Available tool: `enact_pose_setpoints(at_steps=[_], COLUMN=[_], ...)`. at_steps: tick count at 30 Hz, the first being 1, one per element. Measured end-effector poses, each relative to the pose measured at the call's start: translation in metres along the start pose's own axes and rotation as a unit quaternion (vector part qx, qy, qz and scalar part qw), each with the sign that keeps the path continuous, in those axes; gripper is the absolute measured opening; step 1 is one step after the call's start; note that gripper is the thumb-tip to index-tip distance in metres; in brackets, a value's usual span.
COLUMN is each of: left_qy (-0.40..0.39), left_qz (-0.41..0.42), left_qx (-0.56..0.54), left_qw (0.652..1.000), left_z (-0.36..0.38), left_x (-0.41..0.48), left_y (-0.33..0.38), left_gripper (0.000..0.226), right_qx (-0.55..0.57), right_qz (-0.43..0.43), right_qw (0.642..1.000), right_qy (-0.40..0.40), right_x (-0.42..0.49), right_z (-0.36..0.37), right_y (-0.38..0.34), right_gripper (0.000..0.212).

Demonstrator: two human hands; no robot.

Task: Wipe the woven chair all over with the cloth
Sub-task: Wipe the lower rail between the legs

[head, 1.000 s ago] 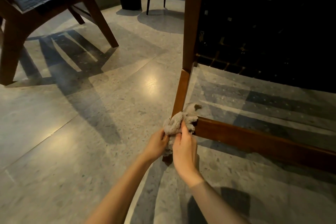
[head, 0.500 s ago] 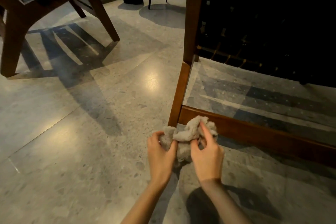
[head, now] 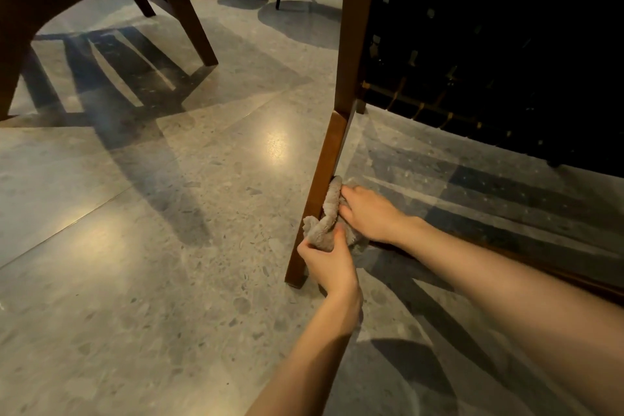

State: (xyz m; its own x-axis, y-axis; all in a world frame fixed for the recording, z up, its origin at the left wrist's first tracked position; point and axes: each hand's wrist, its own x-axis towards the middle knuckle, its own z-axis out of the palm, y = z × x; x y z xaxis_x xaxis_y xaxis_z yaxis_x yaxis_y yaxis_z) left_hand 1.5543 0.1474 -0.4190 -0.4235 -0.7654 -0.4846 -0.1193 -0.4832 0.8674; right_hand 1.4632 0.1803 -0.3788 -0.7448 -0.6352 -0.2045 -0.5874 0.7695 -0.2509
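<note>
Low in the centre of the frame, the grey cloth (head: 323, 224) is bunched against the lower part of a wooden leg (head: 329, 159) of the woven chair (head: 472, 44), just above the stone floor (head: 169, 246). The left hand (head: 329, 267) grips its lower end between curled fingers and thumb. The right hand (head: 369, 213) sits just above and to the right, its fingers bent into the upper folds and pressing them to the leg's inner side.

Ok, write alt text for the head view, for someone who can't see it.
Both hands hold a grey cloth against the lower leg of a wooden chair, the left hand gripping from below, the right hand from the inner side. Its dark weave fills the upper right; a second chair stands upper left on the floor.
</note>
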Motion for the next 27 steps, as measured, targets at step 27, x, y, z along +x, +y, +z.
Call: enact_pose_setpoints(at_steps=[27], left_qy=[-0.249], left_qz=[-0.083], left_qx=[0.166], left_qw=[0.951], left_z=[0.161], left_x=[-0.222], left_y=[-0.156], left_gripper=[0.029], right_qx=[-0.006], right_qz=[0.082], right_qw=[0.995], right_qy=[0.050], right_x=[-0.234], right_z=[-0.018], right_y=[0.296], right_gripper=[0.041])
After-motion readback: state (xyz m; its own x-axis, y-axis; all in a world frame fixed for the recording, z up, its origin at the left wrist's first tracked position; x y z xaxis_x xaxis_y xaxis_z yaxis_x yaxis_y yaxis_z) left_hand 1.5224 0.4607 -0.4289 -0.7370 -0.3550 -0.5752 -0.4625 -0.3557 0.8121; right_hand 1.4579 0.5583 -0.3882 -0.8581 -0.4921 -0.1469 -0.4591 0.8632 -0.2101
